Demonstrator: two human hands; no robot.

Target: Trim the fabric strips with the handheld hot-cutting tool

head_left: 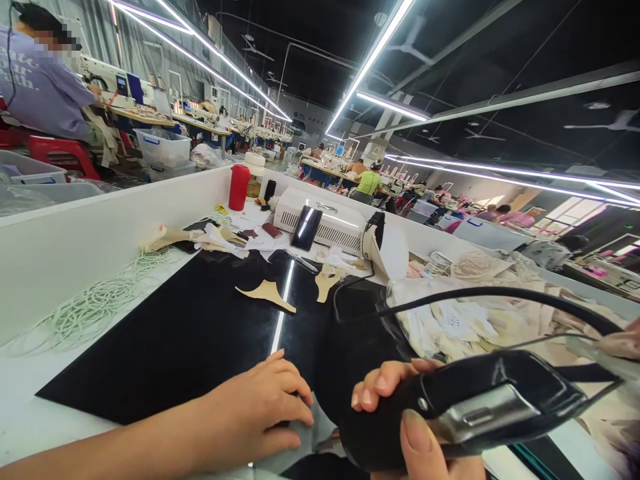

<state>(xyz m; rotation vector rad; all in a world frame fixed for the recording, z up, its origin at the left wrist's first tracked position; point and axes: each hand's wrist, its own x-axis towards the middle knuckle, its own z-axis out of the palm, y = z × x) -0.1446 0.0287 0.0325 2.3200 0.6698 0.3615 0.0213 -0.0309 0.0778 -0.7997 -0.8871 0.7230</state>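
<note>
My left hand (265, 407) rests low over the black glossy sheet (165, 333), fingers apart and slightly bent, with nothing seen in them. My right hand (425, 440) grips a black glossy device with a silver metal plate (480, 407); its kind is unclear. The thumb lies on the near side and the fingertips show over the far side. A thick black cable (500, 291) arches above the device. Beyond my left hand, a curved beige cut piece (267, 293) and a smaller beige piece (327, 281) lie on the sheet.
Pale green cord (105, 293) lies tangled at left. A smartphone (307, 227) leans on a white vented box (325, 217), near a red cup (239, 187). Fabric scraps (455, 320) pile up at right. Part of another hand (623, 343) shows at the right edge, its owner unclear.
</note>
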